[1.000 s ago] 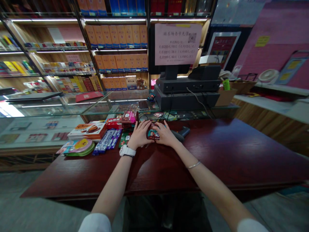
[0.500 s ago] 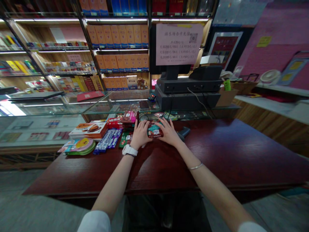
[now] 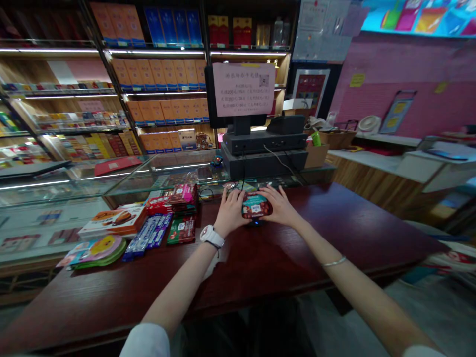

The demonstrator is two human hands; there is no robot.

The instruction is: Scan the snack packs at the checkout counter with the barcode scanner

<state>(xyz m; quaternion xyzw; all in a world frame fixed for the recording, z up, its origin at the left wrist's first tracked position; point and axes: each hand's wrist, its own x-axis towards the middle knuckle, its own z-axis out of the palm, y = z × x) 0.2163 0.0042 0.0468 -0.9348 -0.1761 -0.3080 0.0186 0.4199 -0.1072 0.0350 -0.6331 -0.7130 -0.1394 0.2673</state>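
Observation:
Between my two hands is a teal-and-brown chocolate packet (image 3: 256, 205), its printed face turned toward me. My left hand (image 3: 233, 213) wraps round its left edge, and my right hand (image 3: 281, 205) grips its right edge. A small blue light shows just below the packet, on a dark object that is mostly hidden. To the left of my left hand lies a green-and-brown chocolate packet (image 3: 181, 230). Behind that rises a stack of pink and brown packets (image 3: 182, 196). Blue-wrapped bars (image 3: 148, 235) lie further left.
An orange-and-white box (image 3: 114, 221) and round-ended colourful packs (image 3: 99, 251) sit on the table's left side. A glass counter (image 3: 130, 173) runs behind the dark red table (image 3: 334, 233). On it stands a monitor with a paper sign (image 3: 243, 89).
Both hands have moved right along the table with the chocolate packet between them, away from the stack. The view has turned to the right, and the scanner-like object is now mostly covered.

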